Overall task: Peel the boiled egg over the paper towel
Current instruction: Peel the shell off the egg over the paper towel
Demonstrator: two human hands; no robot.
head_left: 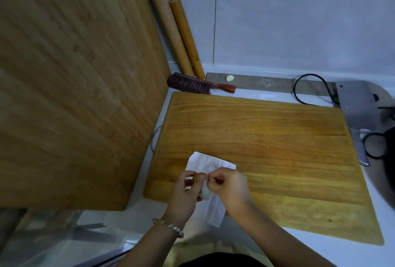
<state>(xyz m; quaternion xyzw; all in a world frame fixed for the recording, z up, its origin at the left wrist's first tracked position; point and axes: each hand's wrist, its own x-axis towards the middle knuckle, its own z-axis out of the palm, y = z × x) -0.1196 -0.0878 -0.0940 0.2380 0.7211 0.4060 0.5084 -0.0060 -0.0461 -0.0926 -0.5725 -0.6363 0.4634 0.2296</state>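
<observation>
A boiled egg [204, 183] is held above a white paper towel [205, 164] that lies on the near left part of a wooden cutting board [267, 138]. The egg's top still carries brown shell, and its lower part shows bare white. My left hand [186, 192] grips the egg from the left, a bracelet on its wrist. My right hand [228, 185] is pinched at the egg's top edge, where the shell meets the white. Much of the egg is hidden by my fingers.
A large wooden board [74, 85] leans upright at the left. Two wooden rolling pins [181, 31] stand in the corner, with a brush [196, 84] below them. A cleaver [359, 106], scissors [374, 145] and a black cable [310, 89] lie at the right.
</observation>
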